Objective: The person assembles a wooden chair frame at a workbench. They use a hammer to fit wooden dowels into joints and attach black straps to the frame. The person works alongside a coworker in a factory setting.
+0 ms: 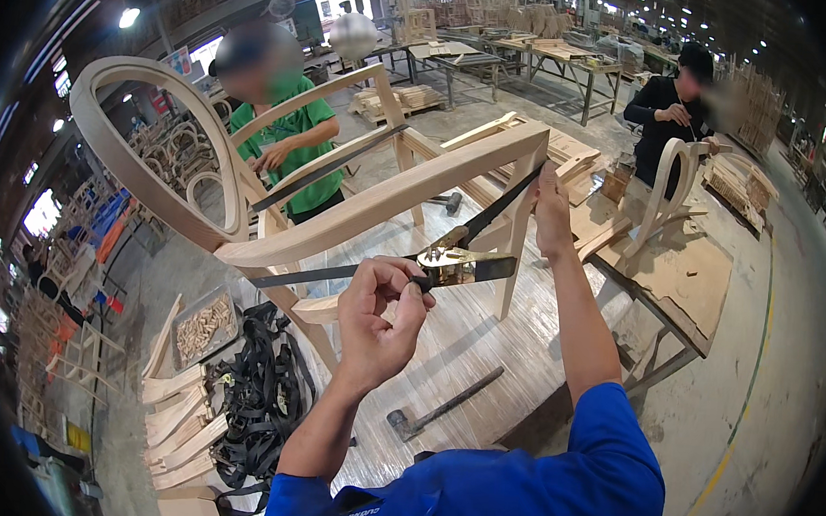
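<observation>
Brass-coloured ratchet buckle (452, 263) pinched in left hand (381, 318), right hand (553, 215) gripping pale curved chair frame (378, 204).

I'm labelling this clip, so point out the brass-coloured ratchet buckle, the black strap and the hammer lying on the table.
Brass-coloured ratchet buckle (450, 263), head view, on its metal body.
Black strap (503, 205), head view, on the taut stretch rising toward the pale wooden chair frame (379, 202).
Hammer (442, 406), head view, midway along its dark handle.

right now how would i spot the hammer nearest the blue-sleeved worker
Start at the unfinished wooden chair frame lying on the plastic-covered workbench. Below it, just left of the blue sleeve, lies the hammer, dark handle angled up to the right. A second hammer sits farther back, past the frame.
</observation>
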Available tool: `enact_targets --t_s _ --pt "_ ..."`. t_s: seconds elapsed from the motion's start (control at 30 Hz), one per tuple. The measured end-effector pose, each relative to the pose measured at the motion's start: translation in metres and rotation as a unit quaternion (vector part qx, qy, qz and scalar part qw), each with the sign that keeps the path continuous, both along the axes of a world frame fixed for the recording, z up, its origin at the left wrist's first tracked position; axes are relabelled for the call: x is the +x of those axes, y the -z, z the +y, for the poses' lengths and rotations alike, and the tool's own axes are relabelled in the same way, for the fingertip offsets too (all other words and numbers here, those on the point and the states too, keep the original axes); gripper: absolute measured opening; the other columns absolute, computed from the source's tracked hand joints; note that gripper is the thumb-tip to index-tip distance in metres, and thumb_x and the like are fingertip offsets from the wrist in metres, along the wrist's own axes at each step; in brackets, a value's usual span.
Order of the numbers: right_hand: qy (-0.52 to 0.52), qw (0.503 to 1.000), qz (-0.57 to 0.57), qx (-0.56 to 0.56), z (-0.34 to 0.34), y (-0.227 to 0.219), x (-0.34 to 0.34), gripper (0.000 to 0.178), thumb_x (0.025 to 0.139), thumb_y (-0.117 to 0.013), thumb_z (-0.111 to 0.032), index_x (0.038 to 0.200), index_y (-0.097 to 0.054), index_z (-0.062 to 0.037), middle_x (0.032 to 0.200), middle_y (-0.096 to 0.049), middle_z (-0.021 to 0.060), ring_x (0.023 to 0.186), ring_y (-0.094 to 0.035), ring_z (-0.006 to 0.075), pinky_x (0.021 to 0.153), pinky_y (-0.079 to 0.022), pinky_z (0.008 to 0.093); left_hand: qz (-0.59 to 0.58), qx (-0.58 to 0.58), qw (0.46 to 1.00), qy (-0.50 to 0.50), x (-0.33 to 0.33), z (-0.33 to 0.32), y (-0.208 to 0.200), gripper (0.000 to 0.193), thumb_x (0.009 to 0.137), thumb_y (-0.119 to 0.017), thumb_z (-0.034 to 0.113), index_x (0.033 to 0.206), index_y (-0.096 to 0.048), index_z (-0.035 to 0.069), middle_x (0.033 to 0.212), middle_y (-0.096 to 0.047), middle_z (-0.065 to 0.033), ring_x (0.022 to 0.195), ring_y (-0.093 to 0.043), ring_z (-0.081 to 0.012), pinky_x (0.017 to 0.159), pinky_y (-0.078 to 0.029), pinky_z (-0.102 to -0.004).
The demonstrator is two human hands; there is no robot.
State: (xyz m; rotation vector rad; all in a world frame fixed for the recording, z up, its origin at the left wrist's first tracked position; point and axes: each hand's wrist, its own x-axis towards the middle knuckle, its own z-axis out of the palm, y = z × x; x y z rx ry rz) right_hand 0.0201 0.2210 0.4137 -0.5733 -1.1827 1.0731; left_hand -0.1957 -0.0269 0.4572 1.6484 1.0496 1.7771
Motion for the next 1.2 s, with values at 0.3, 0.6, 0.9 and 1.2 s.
enact_targets --t_s 0.3,0.6,0.9,1.2 --pt "0.254 0.955 -0.055 0.143 -0.031 -0.003 -0.024 0.036 0.115 -0.05 -0.032 0.128 -0.063 -0.0008 0.11 -0.064 0.0022 0.097 -0.058 0.0108 0.086 -0.048 0.0273 0.033 0.003 0.999 -0.003 -0.011 -0.006 0.008 0.01 0.099 -0.058 -0.006 0.099 -0.051 0.0 0.115 -0.061 -0.014 0.085 -0.068 -0.0127 0.078 -0.058 -0.0268" --pt "0.083 0.833 -0.401 0.373 -0.192 -0.057 -0.03 0.039 0.092 -0.076 -0.018 0.127 -0.067 -0.0021 0.112 -0.066 0.0127 0.104 -0.064 0.0288 0.089 -0.049 0.041 0.097 0.007 0.995 -0.032 -0.019 -0.008 0.014 0.015 0.089 -0.068 -0.003 0.098 -0.057 0.001 0.1 -0.067 -0.0116 0.078 -0.066 -0.0179 0.067 -0.053 -0.0328" --pt "0.167 0.723 -0.482 0.466 -0.204 -0.075 -0.067 0.033 0.079 -0.081 -0.002 0.111 -0.078 -0.0084 0.117 -0.063 0.0107 0.105 -0.061 0.033 0.083 -0.052 0.0429 0.178 0.166 0.963 -0.12 -0.026 -0.009 0.017 0.026 0.084 -0.07 -0.004 0.106 -0.058 0.003 0.092 -0.06 -0.0119 0.077 -0.065 -0.03 0.065 -0.051 -0.0393" --pt "0.119 0.764 -0.416 0.479 -0.189 -0.065 -0.061 0.03 0.075 -0.081 0.006 0.102 -0.078 -0.0051 0.112 -0.066 0.0096 0.103 -0.062 0.0311 0.085 -0.051 0.0405 0.189 0.228 0.893 -0.338 -0.083 -0.03 0.035 0.023 0.087 -0.073 0.0 0.107 -0.063 0.004 0.103 -0.07 -0.013 0.087 -0.069 -0.0297 0.072 -0.055 -0.0361"
